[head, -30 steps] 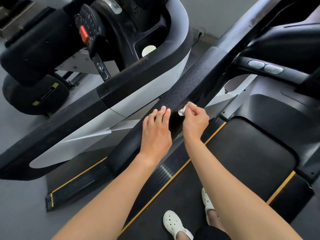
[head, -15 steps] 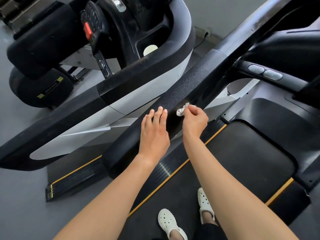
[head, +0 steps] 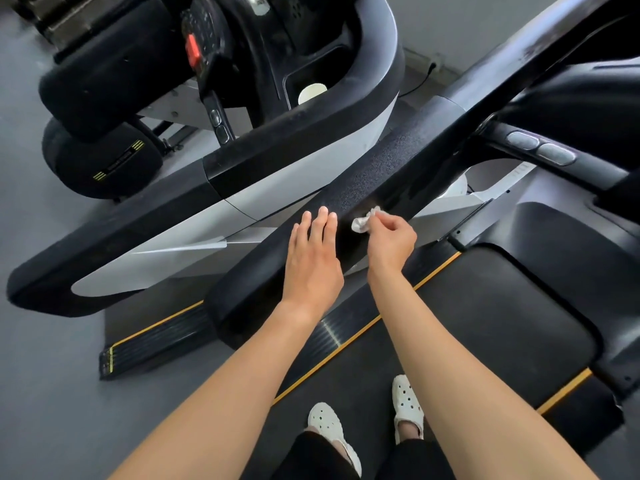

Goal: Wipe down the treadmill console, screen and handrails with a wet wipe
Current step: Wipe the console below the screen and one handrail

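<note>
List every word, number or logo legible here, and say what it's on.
No text reads clearly.
The keypad on the next treadmill: markings too small to read.
The label between yellow stripes on the black motor cover: blurred.
Faint marks on the white trim strip: unreadable.

Both arms reach forward, left hand [head: 313, 261] flat with fingers straight, right hand [head: 393, 239] curled, pinching the wet wipe [head: 363, 222].

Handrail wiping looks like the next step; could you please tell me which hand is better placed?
The right hand: it pinches the wet wipe against the black handrail. The left hand lies flat on the rail, fingers straight, holding nothing.
</note>
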Available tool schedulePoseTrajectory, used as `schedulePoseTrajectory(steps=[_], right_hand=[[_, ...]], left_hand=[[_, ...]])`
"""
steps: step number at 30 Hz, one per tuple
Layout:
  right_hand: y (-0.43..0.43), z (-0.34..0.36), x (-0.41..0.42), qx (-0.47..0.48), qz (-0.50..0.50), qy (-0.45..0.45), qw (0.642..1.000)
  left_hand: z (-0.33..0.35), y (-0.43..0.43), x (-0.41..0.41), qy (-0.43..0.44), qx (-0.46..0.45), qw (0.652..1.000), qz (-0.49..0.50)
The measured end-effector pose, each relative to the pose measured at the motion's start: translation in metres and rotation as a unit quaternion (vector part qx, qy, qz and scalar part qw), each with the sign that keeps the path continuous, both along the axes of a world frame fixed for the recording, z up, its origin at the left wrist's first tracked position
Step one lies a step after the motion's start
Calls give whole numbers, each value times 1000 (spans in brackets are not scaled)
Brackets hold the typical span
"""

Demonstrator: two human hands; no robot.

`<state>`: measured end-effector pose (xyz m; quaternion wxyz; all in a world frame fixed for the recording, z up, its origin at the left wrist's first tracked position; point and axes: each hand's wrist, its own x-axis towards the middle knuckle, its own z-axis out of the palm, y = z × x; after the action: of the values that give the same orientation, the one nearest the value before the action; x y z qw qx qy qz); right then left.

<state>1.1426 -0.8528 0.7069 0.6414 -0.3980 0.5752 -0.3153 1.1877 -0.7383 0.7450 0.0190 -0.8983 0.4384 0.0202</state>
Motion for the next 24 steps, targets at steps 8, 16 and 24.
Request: schedulePoseTrajectory(steps=[8, 16, 24], right_hand=[[26, -29, 0, 23, 33, 55, 998], [21, -11, 10, 8, -50, 25, 998], [59, -43, 23, 4, -93, 66, 994]], left_hand=[[1, 12, 17, -37, 22, 997, -69], [0, 22, 40, -48, 4, 990, -133], [-1, 27, 55, -58, 7, 983, -176]])
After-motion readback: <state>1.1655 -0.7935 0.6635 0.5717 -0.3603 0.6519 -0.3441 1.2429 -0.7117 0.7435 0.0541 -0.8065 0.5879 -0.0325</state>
